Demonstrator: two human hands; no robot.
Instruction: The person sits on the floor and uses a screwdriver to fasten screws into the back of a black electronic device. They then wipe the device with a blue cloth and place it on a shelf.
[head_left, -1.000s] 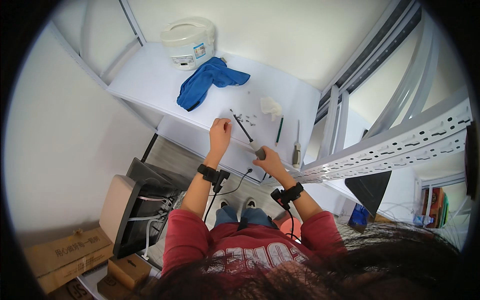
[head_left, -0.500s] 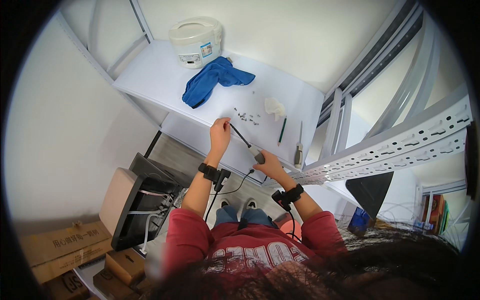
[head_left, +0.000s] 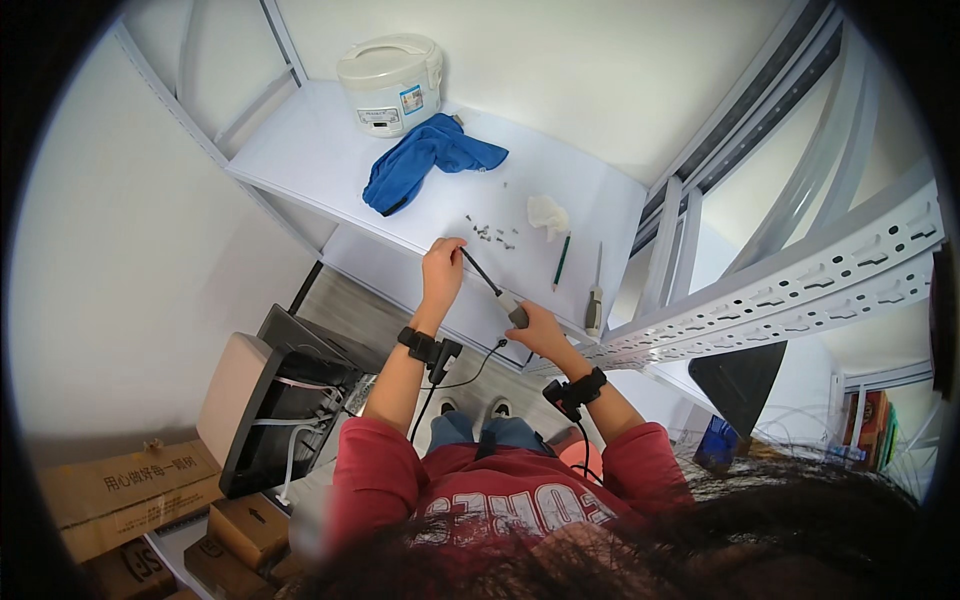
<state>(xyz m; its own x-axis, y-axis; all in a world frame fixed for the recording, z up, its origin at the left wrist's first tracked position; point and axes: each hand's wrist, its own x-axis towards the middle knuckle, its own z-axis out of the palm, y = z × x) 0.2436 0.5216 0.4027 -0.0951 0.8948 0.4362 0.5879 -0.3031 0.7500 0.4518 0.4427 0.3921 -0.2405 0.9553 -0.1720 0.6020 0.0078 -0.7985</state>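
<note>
1. A screwdriver (head_left: 508, 304) with a grey handle and dark shaft is held slantwise at the front edge of a white shelf (head_left: 300, 150), between two bare hands.
2. The handle is wrapped by the fingers of the right hand (head_left: 538, 328), at the lower right end; a firm grasp is shown, presumably so that the tool can be steered from its thick end.
3. The shaft is pointed up and left, toward the left hand (head_left: 442, 270), whose thumb and fingertips appear drawn together right at the tip. Whether the tip, a small screw or nothing is pinched there cannot be told.
4. Small loose screws (head_left: 490, 233) are scattered just beyond the shaft, probably left there for easy reach; they are not touched.
5. To the right, a crumpled white tissue (head_left: 547, 216), a dark green pencil (head_left: 562, 262) and a second screwdriver (head_left: 595, 312) are laid apart, seemingly out of the way.
6. Farther back, a blue cloth (head_left: 430, 160) is bunched in front of a white rice cooker (head_left: 390, 85).
</note>
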